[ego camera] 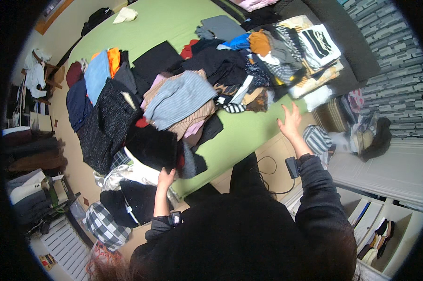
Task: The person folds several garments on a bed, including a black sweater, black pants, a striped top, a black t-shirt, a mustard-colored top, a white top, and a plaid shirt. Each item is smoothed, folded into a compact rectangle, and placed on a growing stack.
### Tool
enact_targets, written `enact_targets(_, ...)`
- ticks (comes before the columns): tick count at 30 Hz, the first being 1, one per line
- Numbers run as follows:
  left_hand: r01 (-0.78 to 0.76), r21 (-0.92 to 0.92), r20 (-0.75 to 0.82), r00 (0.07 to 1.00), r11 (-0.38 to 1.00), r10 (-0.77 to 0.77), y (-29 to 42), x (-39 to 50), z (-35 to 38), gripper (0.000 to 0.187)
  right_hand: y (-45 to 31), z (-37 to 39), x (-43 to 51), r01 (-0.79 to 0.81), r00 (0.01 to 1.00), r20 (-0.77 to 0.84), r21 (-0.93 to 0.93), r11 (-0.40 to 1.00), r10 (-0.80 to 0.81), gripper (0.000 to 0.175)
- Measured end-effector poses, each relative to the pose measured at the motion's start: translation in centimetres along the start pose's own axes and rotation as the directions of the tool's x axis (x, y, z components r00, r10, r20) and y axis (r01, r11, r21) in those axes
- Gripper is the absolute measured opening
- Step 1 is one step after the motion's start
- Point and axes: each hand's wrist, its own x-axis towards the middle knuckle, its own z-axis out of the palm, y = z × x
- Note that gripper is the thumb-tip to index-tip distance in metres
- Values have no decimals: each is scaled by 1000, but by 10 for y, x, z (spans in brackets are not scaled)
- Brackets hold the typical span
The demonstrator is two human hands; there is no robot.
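Note:
My left hand [166, 178] is at the lower edge of the clothes pile, its fingertips against a black garment [151, 145]; whether they grip the cloth is unclear. My right hand [291, 118] hovers at the right side of the green-covered bed [232, 140], fingers spread, holding nothing. Between and beyond the hands lies a heap of clothes: a grey-blue ribbed knit garment [180, 98] on a beige ribbed one, a speckled dark garment [108, 123] and a light blue garment [97, 75]. Stacked folded clothes, a white one with black print [319, 45] on top, lie beyond my right hand.
An open drawer [401, 239] with clothes is at the lower right. A black cable [285, 192] hangs by my right sleeve. A checked cloth bundle [106, 224] sits on the floor at the lower left. A dark grey sofa [359, 45] stands by the patterned wall.

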Motion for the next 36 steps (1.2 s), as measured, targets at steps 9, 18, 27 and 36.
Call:
enact_targets(9, 74, 160, 18, 997, 984, -78, 181, -1, 46, 56, 151, 7, 199, 256, 950, -229, 181, 950, -212, 60)
enact_targets(18, -34, 74, 233, 972, 997, 16, 326, -23, 110, 57, 192, -10, 287, 188, 980, -121, 278, 942, -160, 59)
enact_targets(27, -267, 61, 211, 945, 962, 249, 384, 1, 125, 53, 265, -47, 301, 186, 978, -141, 266, 946, -153, 61)
enact_targets(36, -89, -68, 230, 968, 994, 102, 505, -26, 196, 52, 304, -52, 415, 376, 923, -119, 63, 925, -367, 68)
